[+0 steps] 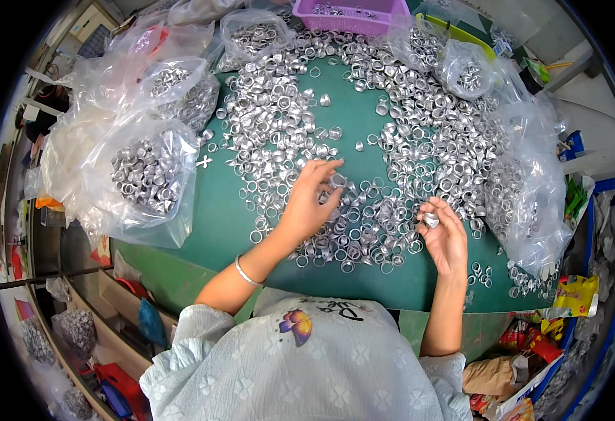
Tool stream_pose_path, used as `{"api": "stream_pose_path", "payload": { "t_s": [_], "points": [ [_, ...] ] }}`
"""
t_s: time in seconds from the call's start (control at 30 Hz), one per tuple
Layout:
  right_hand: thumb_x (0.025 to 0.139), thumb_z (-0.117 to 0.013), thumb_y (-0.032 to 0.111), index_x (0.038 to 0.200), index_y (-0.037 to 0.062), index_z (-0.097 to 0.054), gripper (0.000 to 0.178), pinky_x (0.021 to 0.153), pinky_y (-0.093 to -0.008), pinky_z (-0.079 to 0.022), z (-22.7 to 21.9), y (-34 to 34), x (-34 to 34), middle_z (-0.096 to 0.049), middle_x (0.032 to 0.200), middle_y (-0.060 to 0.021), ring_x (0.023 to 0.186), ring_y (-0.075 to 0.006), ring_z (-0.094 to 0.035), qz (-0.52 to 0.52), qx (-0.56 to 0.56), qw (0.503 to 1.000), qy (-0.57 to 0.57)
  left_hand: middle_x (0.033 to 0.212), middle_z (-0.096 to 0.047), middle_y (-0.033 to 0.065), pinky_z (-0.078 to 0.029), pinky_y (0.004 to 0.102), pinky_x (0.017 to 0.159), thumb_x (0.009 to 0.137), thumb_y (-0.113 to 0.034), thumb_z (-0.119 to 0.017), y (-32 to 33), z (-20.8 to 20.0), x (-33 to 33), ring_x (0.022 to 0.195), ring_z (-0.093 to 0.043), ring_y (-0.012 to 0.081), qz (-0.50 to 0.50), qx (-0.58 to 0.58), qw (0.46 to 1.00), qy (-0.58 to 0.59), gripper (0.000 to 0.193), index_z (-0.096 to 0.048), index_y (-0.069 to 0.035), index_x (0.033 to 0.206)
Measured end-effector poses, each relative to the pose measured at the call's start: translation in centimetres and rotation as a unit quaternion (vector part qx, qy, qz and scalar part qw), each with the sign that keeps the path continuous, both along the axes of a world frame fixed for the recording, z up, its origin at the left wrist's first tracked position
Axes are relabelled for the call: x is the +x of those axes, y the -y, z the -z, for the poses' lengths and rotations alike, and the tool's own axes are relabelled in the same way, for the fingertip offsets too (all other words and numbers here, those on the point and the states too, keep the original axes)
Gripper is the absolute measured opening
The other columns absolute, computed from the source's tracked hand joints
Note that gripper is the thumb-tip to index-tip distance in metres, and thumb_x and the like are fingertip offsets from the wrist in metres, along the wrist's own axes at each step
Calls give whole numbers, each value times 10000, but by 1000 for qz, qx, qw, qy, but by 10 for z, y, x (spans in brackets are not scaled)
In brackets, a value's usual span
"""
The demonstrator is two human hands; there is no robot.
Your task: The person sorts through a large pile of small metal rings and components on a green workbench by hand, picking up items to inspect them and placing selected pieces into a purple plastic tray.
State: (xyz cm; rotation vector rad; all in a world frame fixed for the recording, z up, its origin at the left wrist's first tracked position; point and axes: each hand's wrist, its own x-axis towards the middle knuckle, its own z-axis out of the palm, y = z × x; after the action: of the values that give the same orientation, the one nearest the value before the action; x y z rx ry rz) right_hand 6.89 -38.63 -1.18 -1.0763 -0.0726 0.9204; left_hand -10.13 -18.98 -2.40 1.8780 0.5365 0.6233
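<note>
Silver-coloured metal rings (349, 231) lie in a loose heap on the green table mat (353, 116), right in front of me. My left hand (312, 200) is over the left part of this heap, with thumb and fingers curved around a silver ring (337, 181) that looks slightly blurred. At the heap's right edge, my right hand (445, 231) is turned partly palm up. Its bent fingers hold another silver ring (431, 219) near the thumb.
Larger ring piles (269, 105) spread along both sides. Clear plastic bags of rings (146, 175) stand at the left, with another bag (525, 189) at the right. A purple basket (353, 15) sits at the far edge, beside a yellow-green tray (455, 31). Snack packets (575, 295) lie at lower right.
</note>
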Motion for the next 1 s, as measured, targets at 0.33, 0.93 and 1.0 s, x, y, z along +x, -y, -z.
{"api": "stream_pose_path", "payload": {
  "t_s": [0.33, 0.93, 1.0],
  "points": [
    [708, -710, 76, 1023, 42, -626, 328, 639, -367, -450, 11, -14, -17, -567, 874, -118, 725, -298, -571, -145, -302, 706, 624, 961, -491, 114, -430, 316, 779, 780, 75, -534, 3, 2, -5, 886, -522, 261, -18, 97, 995, -29, 321, -563, -9, 1088],
    [793, -648, 96, 775, -31, -644, 128, 475, -276, -340, -8, -36, -14, -450, 472, -59, 471, -97, -400, -207, -315, 760, 530, 827, -618, 133, -358, 204, 464, 902, -162, -494, -17, 9, -32, 526, -423, 84, 32, -475, 879, 24, 186, -568, 0, 959],
    [792, -631, 57, 928, 8, -649, 145, 522, -314, -409, 1, -46, -16, -570, 695, -96, 493, -168, -479, -154, -266, 743, 595, 808, -604, 146, -312, 186, 416, 906, -199, -480, -21, 11, -40, 495, -391, 76, 53, -604, 790, 89, 215, -559, -12, 978]
  ]
}}
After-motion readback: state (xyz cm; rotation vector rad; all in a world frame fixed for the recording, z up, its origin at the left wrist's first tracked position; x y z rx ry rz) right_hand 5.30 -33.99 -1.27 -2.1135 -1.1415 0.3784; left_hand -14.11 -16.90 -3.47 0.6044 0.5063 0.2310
